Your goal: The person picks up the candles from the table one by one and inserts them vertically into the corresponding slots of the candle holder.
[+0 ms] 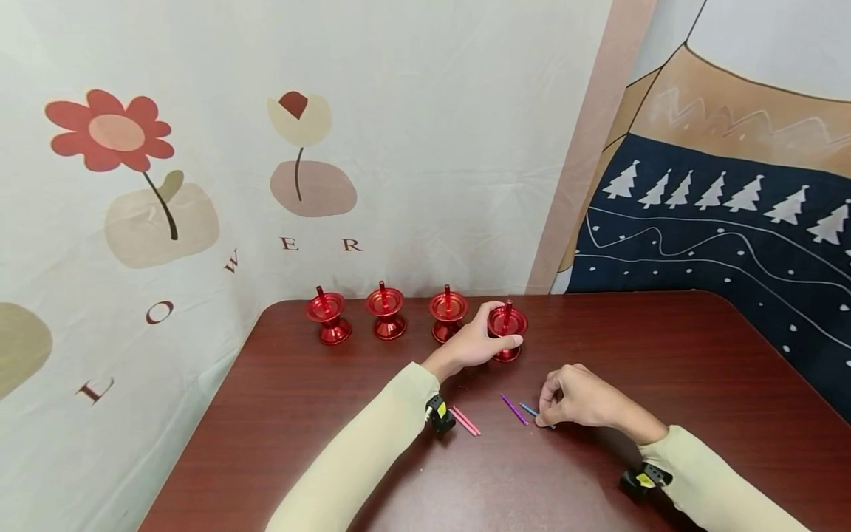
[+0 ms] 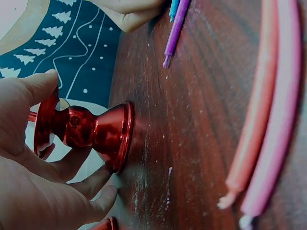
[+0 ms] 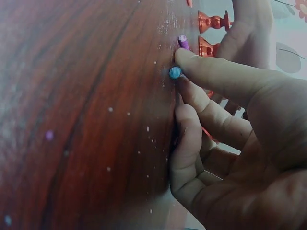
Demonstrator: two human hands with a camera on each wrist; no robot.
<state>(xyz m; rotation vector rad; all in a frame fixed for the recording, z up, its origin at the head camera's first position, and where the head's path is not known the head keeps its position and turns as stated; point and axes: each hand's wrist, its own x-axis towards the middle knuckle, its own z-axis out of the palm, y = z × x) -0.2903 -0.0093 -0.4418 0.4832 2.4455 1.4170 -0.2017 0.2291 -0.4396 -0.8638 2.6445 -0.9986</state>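
My left hand (image 1: 473,343) grips a shiny red metal candle holder (image 1: 508,323) with a central spike. In the left wrist view its thumb lies at the dish of the holder, and the fingers reach round the far side; the holder's base stands on or very near the tabletop. My right hand (image 1: 586,397) pinches a thin blue candle (image 3: 175,73) between thumb and forefinger, low at the table surface. Just left of that candle lies a purple candle (image 1: 515,409). Two pinkish candles (image 2: 268,120) lie side by side near my left wrist.
Three more red candle holders (image 1: 385,303) stand in a row along the back of the dark wooden table (image 1: 266,414). A pale printed cloth (image 1: 425,148) hangs behind it, with a dark blue tree-patterned cloth (image 1: 705,244) at the right.
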